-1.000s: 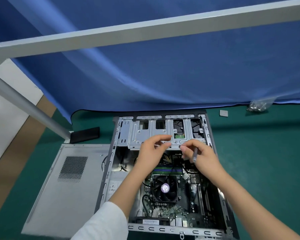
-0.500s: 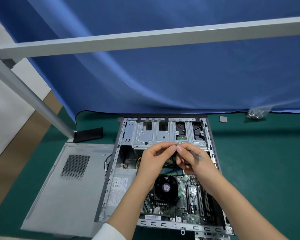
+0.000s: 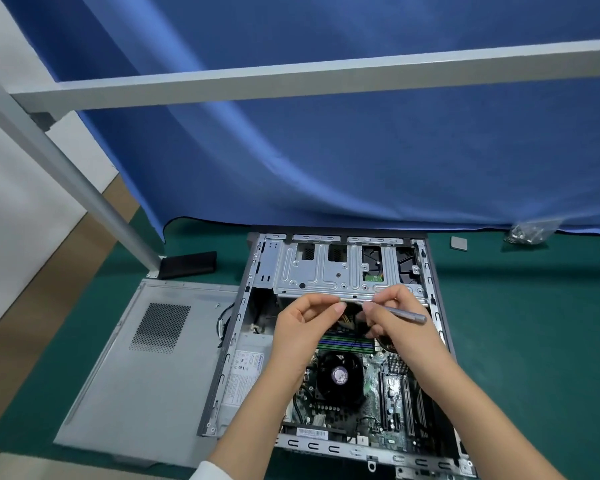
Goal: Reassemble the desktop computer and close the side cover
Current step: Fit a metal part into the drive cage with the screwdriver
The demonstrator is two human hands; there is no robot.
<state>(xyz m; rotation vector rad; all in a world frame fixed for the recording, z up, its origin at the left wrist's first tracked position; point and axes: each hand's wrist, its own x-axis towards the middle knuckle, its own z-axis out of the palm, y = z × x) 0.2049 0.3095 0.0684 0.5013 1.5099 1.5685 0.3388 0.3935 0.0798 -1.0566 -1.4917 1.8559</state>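
The open desktop case (image 3: 243, 327) lies flat on the green mat, its motherboard and black CPU fan (image 3: 340, 375) exposed. A silver drive cage (image 3: 326, 271) fills its far end. The grey side cover (image 3: 146, 368) lies flat on the mat to the left of the case. My left hand (image 3: 302, 327) hovers over the near edge of the cage, thumb and fingers curled towards each other; what they pinch is too small to see. My right hand (image 3: 395, 323) holds a slim grey screwdriver (image 3: 407, 314), fingertips nearly meeting the left hand's.
A black rectangular part (image 3: 187, 265) lies by the metal frame leg (image 3: 94, 202) at the back left. A small grey square piece (image 3: 459, 243) and a clear bag of screws (image 3: 527, 233) sit at the back right under the blue curtain.
Both hands drew together over the near edge of the drive cage until their fingertips almost touch. The view shifted so that the case sits lower in the frame.
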